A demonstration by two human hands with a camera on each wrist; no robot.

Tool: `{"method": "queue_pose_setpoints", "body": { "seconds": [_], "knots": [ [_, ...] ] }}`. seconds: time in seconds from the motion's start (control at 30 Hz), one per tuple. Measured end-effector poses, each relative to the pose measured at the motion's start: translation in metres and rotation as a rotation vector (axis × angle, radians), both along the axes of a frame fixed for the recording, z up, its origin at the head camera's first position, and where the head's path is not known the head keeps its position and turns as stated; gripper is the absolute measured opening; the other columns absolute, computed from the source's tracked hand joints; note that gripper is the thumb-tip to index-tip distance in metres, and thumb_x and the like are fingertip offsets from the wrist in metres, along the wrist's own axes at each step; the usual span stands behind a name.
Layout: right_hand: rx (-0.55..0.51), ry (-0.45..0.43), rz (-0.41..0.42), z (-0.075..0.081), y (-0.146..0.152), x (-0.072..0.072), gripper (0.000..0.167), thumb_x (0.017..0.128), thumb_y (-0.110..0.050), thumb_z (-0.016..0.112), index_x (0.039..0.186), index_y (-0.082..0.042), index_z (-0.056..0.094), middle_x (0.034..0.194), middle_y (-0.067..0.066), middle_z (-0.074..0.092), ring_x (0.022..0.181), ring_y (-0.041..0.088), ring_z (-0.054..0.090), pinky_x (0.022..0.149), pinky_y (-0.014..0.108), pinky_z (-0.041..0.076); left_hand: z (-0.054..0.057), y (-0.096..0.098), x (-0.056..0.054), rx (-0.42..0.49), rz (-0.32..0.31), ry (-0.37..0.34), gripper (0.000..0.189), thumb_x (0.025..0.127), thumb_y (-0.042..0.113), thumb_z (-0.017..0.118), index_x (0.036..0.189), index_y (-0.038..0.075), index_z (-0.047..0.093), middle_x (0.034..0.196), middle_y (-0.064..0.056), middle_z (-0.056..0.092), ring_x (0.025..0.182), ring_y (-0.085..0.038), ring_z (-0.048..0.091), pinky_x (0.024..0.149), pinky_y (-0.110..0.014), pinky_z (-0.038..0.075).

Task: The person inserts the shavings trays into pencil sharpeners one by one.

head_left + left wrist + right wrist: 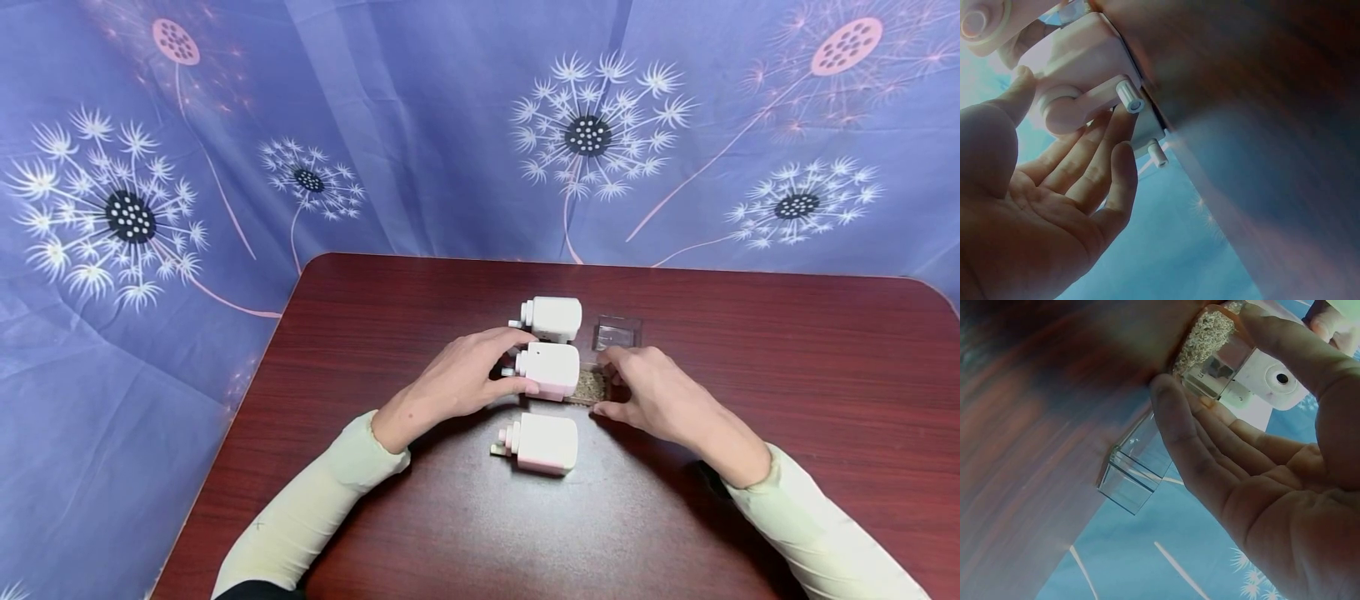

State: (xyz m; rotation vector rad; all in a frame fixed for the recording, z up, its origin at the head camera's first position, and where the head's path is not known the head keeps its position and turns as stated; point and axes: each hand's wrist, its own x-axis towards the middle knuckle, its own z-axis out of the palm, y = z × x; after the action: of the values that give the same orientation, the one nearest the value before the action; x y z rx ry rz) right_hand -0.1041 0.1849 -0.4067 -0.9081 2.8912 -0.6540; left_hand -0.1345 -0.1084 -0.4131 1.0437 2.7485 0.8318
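Note:
A white and pink crank pencil sharpener (553, 367) lies mid-table between my hands. My left hand (457, 371) grips it, thumb on the near side and fingers round the far side. In the left wrist view, its crank handle (1129, 95) sticks out over the fingers. My right hand (660, 387) holds a clear drawer (588, 385) of pale shavings between thumb and fingers, at the sharpener's right side. The shavings (1207, 337) show plainly in the right wrist view.
One similar sharpener (555, 318) stands behind and another (547, 443) in front, cranks to the left. A clear drawer (617, 335) without shavings lies at the back right. Dandelion-patterned blue cloth (450, 125) hangs behind the dark wooden table (787, 358).

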Motion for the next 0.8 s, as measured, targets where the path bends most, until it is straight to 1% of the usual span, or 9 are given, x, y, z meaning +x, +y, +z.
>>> {"method": "queue_pose_setpoints", "body": {
  "seconds": [0.2,0.5,0.8],
  "knots": [
    [-0.013,-0.007,0.009,0.0004,-0.0011,-0.0003,0.048,0.078,-0.013,0.095,0.112,0.005,0.066,0.077,-0.001,0.063,0.066,0.010,0.056,0.059,0.032,0.051,-0.0002,0.0001,-0.0001,-0.005,-0.002,-0.004,0.061,0.095,0.049,0.079,0.144,0.017,0.062,0.137,0.002,0.069,0.124,-0.014,0.066,0.105,-0.036,0.053],
    [-0.025,-0.028,0.023,-0.0008,-0.0049,-0.0029,0.047,0.079,-0.013,0.094,0.113,0.004,0.066,0.079,0.000,0.065,0.068,0.010,0.058,0.059,0.032,0.053,-0.0016,-0.0005,-0.0004,0.000,-0.006,0.004,0.062,0.094,0.050,0.078,0.145,0.018,0.062,0.138,0.002,0.068,0.125,-0.014,0.066,0.106,-0.035,0.052],
    [-0.032,-0.030,0.027,0.0005,-0.0087,-0.0049,0.043,0.079,-0.010,0.094,0.108,0.004,0.067,0.081,0.003,0.067,0.070,0.011,0.060,0.060,0.032,0.055,-0.0016,-0.0004,-0.0008,0.007,-0.010,0.006,0.062,0.094,0.050,0.078,0.144,0.017,0.062,0.138,0.001,0.069,0.125,-0.014,0.066,0.105,-0.035,0.053]
  ]
}}
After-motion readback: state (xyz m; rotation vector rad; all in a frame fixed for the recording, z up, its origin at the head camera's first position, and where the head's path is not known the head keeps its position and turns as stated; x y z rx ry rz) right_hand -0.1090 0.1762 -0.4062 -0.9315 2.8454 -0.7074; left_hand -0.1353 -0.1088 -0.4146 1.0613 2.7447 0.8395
